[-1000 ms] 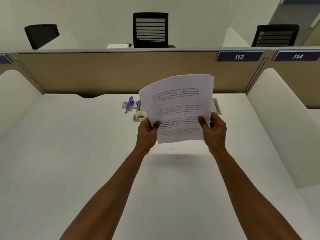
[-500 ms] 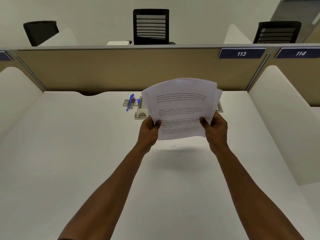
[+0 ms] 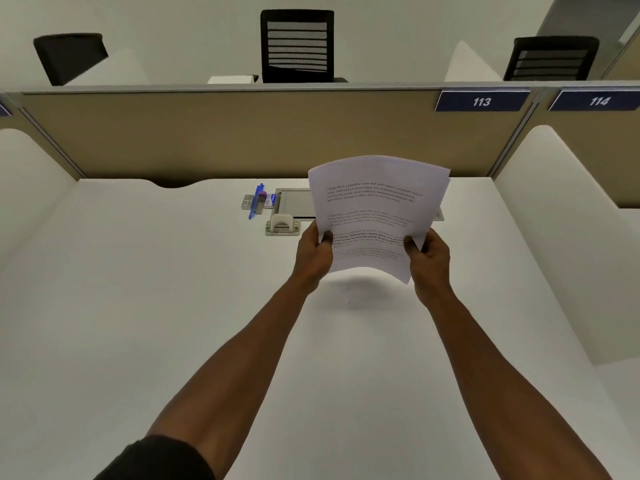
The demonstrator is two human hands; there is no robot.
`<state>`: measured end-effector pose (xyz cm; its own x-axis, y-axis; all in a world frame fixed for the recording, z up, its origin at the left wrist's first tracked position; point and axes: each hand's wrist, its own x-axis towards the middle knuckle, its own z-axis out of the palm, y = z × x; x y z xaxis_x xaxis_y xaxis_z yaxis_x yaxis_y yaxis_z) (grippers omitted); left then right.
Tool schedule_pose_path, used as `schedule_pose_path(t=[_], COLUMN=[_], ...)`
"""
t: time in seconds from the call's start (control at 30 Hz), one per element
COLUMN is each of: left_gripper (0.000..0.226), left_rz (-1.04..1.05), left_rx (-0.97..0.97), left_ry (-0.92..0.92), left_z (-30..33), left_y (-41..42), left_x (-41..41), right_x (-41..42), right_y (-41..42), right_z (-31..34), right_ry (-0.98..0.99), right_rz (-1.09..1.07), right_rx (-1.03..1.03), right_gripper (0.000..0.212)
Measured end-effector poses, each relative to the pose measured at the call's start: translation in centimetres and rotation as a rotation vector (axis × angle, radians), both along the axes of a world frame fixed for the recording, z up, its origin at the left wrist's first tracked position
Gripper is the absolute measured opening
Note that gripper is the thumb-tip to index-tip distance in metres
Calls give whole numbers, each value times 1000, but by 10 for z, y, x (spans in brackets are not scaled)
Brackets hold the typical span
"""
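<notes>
A thin stack of printed white sheets (image 3: 374, 209) hangs in the air above the white desk (image 3: 138, 306), its top bowing away from me. My left hand (image 3: 311, 252) grips its lower left edge, thumb on the front. At the lower right edge my right hand (image 3: 429, 261) holds it the same way. The sheets are slightly fanned at the right side. Behind the paper lies a grey clipboard-like tray (image 3: 294, 202), partly hidden by the sheets.
A blue pen (image 3: 255, 201) and small items lie left of the tray, with a white hole punch (image 3: 282, 226) in front. A tan partition (image 3: 225, 133) with labels 113 and 114 closes the back. White side dividers flank the desk. Black chairs stand beyond.
The stack has sunk slightly and tilted clockwise, its lower right corner dropping. Both hands keep their hold and have shifted a little right.
</notes>
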<state>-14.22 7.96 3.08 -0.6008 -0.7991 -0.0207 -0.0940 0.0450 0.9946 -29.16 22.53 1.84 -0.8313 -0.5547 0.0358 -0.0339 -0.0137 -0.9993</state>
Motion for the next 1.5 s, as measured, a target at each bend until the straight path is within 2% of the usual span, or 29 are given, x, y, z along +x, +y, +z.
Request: schedule_pose_path(t=[0.1, 0.27, 0.37, 0.47, 0.83, 1.07, 1.23, 1.4, 1.5], left_gripper=[28, 38, 27, 25, 21, 31, 17, 20, 24], left_rz=[-17, 44, 78, 108, 113, 110, 198, 332, 366], left_rx=[4, 5, -12, -32, -1, -63, -89, -45, -45], left_ry=[-36, -47, 1, 39, 44, 21, 105, 233, 250], left_z=[-7, -21, -21, -14, -24, -17, 7, 33, 39], left_y=[-7, -11, -12, -9, -3, -7, -29, -55, -72], left_x=[-6, -6, -8, -10, 6, 14, 26, 53, 83], right_x=[-2, 2, -1, -1, 12, 13, 14, 34, 53], right_y=[-1, 1, -2, -5, 0, -2, -21, -50, -67], right_z=[-9, -26, -27, -22, -21, -11, 21, 47, 52], right_ry=[-44, -98, -94, -68, -37, -22, 62, 147, 152], right_rz=[5, -17, -66, -92, -85, -90, -65, 8, 64], right_rx=[-7, -24, 3, 3, 28, 50, -18, -61, -52], right_gripper=[21, 33, 22, 13, 19, 19, 15, 9, 14])
